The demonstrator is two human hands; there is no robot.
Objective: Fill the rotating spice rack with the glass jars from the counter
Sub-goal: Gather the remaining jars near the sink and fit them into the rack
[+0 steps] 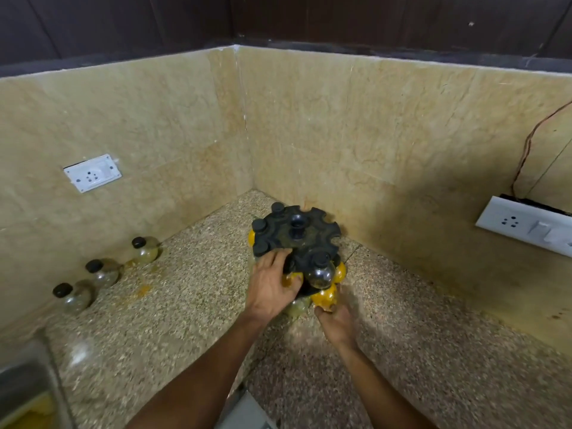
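Note:
The black rotating spice rack (305, 239) stands in the counter's corner with several black-capped glass jars in its slots, some with yellow contents. My left hand (272, 286) lies on the rack's near left edge, fingers spread over the top disc and a jar. My right hand (335, 320) is below the rack's front, fingers closed around a yellow-filled jar (325, 297) at the lower tier. A clear jar (320, 272) hangs in the front slot just above it. Three more jars stand along the left wall: (145, 249), (102, 270), (72, 295).
Beige stone walls close the corner behind the rack. A white socket (92, 173) sits on the left wall, a switchboard (526, 224) with a loose wire on the right wall. A steel sink edge (28, 385) is at the bottom left. The counter (173, 305) is speckled granite.

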